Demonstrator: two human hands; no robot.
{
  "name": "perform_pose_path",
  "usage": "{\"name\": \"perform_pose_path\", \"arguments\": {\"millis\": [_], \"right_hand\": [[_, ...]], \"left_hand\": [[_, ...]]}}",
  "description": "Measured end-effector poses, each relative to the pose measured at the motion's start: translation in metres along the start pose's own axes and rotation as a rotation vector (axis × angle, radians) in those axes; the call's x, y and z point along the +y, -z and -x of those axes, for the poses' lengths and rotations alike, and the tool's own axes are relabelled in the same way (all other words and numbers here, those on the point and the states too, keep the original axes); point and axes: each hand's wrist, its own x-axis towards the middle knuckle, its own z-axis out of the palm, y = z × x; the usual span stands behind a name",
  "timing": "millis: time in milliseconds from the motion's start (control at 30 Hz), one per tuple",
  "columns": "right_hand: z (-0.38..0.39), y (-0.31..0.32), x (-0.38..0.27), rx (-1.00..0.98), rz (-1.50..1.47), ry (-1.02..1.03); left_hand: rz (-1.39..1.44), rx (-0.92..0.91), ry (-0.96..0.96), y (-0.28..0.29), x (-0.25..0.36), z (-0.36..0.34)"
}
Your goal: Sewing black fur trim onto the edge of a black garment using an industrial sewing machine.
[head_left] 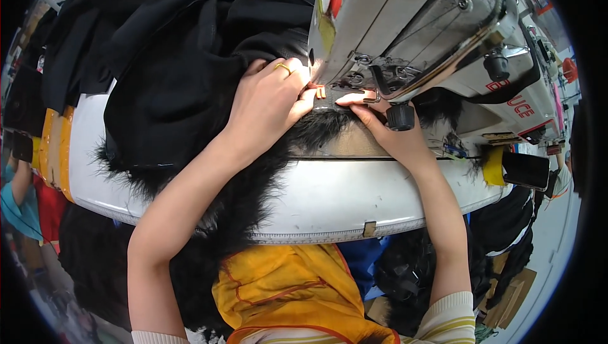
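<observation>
A black garment (171, 90) with fluffy black fur trim (316, 127) lies under the head of a white sewing machine (373, 21). My left hand (272, 100), a ring on one finger, is closed on the cloth just left of the needle area. Its fingertips are beside a small orange piece (320, 92) at the machine foot. On the other side, my right hand (389, 125) pinches the edge of the cloth and fur between thumb and forefinger. A black knob (400, 116) and a metal lever cover part of that hand. The needle itself is hard to make out.
The white sewing table (335, 192) has a measuring tape (304, 237) along its front edge. A phone (527, 171) stands by a yellow piece at the right end. Orange-yellow tape (56, 151) wraps the left end. Black fur hangs over the front edge.
</observation>
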Motion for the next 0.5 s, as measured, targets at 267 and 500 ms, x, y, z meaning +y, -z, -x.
{"name": "perform_pose_path", "arguments": {"millis": [267, 500], "right_hand": [[-0.0027, -0.0003, -0.0040, 0.008, -0.021, -0.024], [-0.0050, 0.0008, -0.0082, 0.034, -0.114, 0.015]], "left_hand": [[-0.029, 0.015, 0.003, 0.0001, 0.0014, -0.0005], [-0.090, -0.050, 0.003, 0.0018, 0.0018, 0.0013]]}}
